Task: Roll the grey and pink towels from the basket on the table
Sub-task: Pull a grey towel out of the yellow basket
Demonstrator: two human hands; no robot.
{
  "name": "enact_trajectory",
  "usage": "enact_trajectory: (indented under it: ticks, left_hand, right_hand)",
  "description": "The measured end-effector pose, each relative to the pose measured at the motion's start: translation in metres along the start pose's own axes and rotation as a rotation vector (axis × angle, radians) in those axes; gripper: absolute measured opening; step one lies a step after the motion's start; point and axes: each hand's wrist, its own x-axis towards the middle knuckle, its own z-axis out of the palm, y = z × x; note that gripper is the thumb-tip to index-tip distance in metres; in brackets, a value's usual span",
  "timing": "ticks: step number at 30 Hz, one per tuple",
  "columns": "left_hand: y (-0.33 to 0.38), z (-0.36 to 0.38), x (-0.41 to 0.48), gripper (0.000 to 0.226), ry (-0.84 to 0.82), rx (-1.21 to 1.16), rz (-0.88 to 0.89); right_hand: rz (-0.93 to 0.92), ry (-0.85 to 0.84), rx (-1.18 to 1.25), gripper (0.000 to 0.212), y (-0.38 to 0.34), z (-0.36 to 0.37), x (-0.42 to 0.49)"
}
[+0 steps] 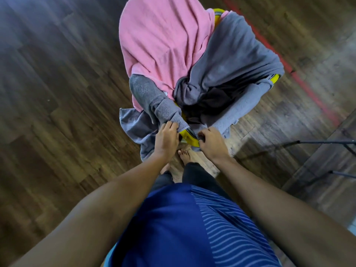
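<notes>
While a person stands over it on a wooden floor [57,93], a yellow basket [189,139] sits just beyond their bare foot [184,155], heaped with towels that spill over its rim. A pink towel [165,45] covers the far left of the basket and hangs down its far side. A large grey towel [237,54] drapes across the right. A second grey towel [154,105] trails over the near left edge to the floor.

The left hand [167,138] has its fingers curled into this second grey towel at the near rim, holding the cloth. The right hand [212,140], just to the right of it, is clenched round the basket's near rim, where grey cloth hangs beside it. Only slivers of yellow rim show, at the near edge and the right.

A red line [308,89] crosses the floor to the right. Thin dark metal legs [317,142] reach in from the right edge. The person's blue shirt [163,228] fills the near foreground.
</notes>
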Motion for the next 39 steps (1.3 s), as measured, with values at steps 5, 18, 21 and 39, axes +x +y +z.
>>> enact_trajectory:
  ticks: [5, 18, 21, 39]
  left_hand:
    - [0.006, 0.012, -0.004, 0.012, 0.100, -0.006, -0.068]
    - [0.035, -0.028, 0.013, 0.008, 0.333, -0.342, -0.381]
    - [0.035, -0.044, 0.019, 0.004, 0.380, -0.457, -0.378]
    - [0.020, -0.099, 0.026, 0.015, 0.406, -0.342, -0.167]
  right_hand:
    - [-0.100, -0.051, -0.061, 0.020, 0.004, -0.005, 0.010]
    - [-0.470, -0.159, 0.034, 0.027, -0.032, -0.021, 0.062]
    - [-0.494, -0.132, 0.128, 0.016, -0.042, -0.023, 0.065]
    - [-0.577, -0.180, 0.314, 0.007, -0.120, -0.111, 0.079]
